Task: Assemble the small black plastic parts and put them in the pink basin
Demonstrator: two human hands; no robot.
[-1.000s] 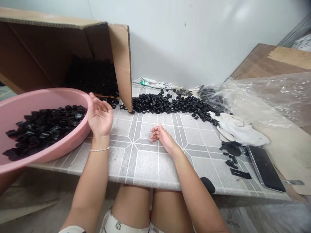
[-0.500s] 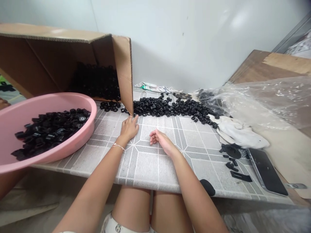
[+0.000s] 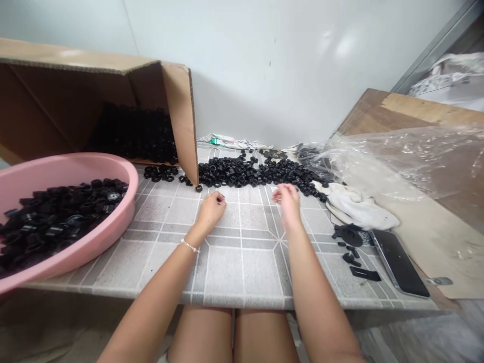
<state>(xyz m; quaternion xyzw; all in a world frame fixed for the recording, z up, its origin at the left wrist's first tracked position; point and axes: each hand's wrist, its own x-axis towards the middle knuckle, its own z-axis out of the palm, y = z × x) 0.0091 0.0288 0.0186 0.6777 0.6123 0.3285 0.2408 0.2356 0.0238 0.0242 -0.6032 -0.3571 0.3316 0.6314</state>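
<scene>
My left hand [image 3: 212, 210] is closed, its thumb and fingers pinching a small black plastic ring [image 3: 219, 200] that shows only in part. It is in front of the pile of black ring-shaped plastic parts [image 3: 236, 171], just off the box's front corner. My right hand [image 3: 290, 204] is held over the table close to the right part of that pile, fingers curled inward. Whatever its fingertips may hold is hidden. A single black ring lies at the foot of the box flap.
A pink basin [image 3: 130, 194] of black parts sits at left before a tipped cardboard box [image 3: 184, 116] holding more. At right are a white cloth [image 3: 357, 206], a phone [image 3: 400, 263], black scraps [image 3: 365, 274] and clear plastic film [image 3: 381, 156]. A patterned cover [image 3: 242, 272] lies on the table.
My left hand has gone from lying flat by the box corner to pinching a black ring. My right hand has moved right and forward towards the pile. The view has shifted slightly right.
</scene>
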